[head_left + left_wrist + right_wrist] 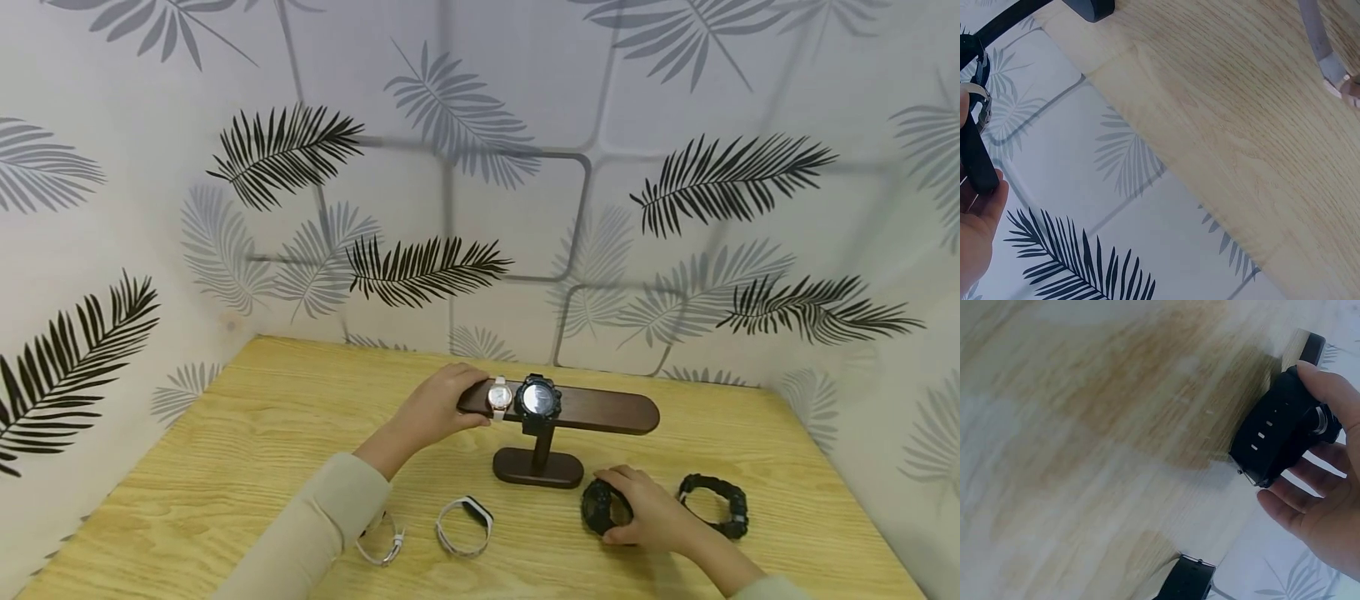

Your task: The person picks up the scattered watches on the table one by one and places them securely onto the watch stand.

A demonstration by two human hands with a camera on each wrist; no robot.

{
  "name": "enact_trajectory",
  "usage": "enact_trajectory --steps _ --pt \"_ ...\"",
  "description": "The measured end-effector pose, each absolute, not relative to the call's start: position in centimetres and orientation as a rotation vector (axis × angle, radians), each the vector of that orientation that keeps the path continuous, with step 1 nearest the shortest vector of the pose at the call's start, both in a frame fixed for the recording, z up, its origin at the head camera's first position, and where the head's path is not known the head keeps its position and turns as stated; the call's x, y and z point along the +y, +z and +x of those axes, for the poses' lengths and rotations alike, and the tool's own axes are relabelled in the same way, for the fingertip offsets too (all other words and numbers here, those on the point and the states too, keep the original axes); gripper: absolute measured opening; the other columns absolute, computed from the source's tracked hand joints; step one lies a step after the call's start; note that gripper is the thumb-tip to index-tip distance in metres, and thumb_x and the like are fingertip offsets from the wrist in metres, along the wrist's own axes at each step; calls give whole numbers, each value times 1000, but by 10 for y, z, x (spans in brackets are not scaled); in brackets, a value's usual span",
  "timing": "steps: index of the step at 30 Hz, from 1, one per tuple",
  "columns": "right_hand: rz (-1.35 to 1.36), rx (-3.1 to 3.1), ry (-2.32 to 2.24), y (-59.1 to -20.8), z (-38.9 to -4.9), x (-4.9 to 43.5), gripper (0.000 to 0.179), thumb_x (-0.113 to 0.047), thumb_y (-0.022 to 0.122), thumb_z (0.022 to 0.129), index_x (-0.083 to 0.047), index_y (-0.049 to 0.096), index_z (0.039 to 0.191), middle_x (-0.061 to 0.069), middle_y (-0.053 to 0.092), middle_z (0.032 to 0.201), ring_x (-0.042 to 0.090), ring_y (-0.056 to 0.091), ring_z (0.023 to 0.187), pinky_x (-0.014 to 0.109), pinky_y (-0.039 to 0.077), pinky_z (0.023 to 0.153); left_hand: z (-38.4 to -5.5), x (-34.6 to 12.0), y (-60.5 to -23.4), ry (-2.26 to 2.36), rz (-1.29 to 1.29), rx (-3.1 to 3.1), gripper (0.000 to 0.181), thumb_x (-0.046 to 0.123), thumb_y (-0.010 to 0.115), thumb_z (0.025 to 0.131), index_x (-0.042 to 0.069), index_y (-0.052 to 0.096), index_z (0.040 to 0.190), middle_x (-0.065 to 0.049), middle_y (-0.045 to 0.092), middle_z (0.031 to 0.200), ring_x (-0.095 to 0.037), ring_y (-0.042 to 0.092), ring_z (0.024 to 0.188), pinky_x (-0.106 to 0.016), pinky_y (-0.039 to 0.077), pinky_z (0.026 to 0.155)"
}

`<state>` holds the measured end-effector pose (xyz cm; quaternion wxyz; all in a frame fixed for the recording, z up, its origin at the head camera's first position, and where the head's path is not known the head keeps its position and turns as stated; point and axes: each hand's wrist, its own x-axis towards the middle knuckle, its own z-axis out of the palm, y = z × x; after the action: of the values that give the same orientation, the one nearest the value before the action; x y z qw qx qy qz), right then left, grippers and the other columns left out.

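Observation:
My left hand grips the left end of the dark brown bar of a watch stand. In the left wrist view, its fingers and thumb lie around the bar end. A small watch with a white strap sits on the bar beside that hand, and a chunky black watch sits just right of it. My right hand holds another black watch by its sides, low in front of the stand. Its black strap, with a row of slots and a buckle, shows in the right wrist view.
On the wooden table, a white band with a dark inner part lies in front of the stand. A white-strapped watch is partly behind my left sleeve. Another black watch lies right of my right hand. A leaf-patterned cloth rises behind.

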<state>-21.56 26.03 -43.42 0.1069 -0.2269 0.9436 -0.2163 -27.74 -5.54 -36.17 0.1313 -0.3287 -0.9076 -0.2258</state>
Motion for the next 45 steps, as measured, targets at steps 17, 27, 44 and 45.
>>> enact_trajectory --steps 17,27,44,45 --pt "-498 2954 -1014 -432 -202 266 77 -20 84 66 6 44 127 25 49 127 44 49 116 52 46 91 -278 -55 -362 -712 -951 -2632 51 20 79 73 4 60 118 -11 63 113 -25 57 102 -39 49 84" --pt "-386 3025 -1218 -434 -194 282 72 -8 82 66 3 42 125 22 53 122 43 52 115 50 46 93 -276 -54 -360 -728 -937 -2633 52 22 79 73 3 60 118 -11 63 115 -26 57 105 -39 49 86" --pt "-325 3137 -1394 -418 -196 306 73 -6 81 68 2 40 127 24 49 122 -26 36 98 2 42 78 -277 -54 -362 -742 -930 -2638 52 23 79 72 4 60 118 -12 63 115 -26 57 106 -39 49 86" --pt "-323 3130 -1416 -417 -196 306 73 -5 81 68 3 39 128 25 48 123 -25 37 98 2 42 77 -277 -54 -362 -743 -930 -2637 52 23 79 72 4 60 117 -12 63 115 -26 56 106 -39 49 86"
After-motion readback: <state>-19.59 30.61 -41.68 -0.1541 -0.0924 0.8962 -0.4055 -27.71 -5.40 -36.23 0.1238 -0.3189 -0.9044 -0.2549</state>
